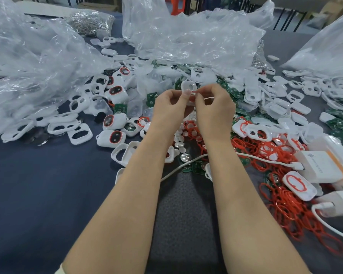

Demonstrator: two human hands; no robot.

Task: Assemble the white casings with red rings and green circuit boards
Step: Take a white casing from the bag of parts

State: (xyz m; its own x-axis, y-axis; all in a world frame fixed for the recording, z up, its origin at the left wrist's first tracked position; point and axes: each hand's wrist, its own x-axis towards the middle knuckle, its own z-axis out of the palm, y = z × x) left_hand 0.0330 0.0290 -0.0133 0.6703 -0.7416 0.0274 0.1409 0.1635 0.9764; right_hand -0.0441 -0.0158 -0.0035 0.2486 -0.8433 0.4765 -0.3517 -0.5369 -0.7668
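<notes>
My left hand [169, 108] grips a white casing [188, 87] held up above the table's middle, its oval opening facing me. My right hand [214, 107] pinches a thin red ring [195, 92] against the casing's lower edge. Both hands meet at the casing, fingers curled. Loose red rings [265, 153] lie in a heap to the right. Green circuit boards [232, 91] are scattered behind and right of my hands. Finished casings with red rings [115, 91] lie to the left.
Big clear plastic bags [186, 36] of parts stand at the back, left and right. Empty white casings [79, 133] litter the dark cloth. A white charger box [321, 167] and cable [265, 160] lie right. Small round discs [181, 135] sit under my wrists.
</notes>
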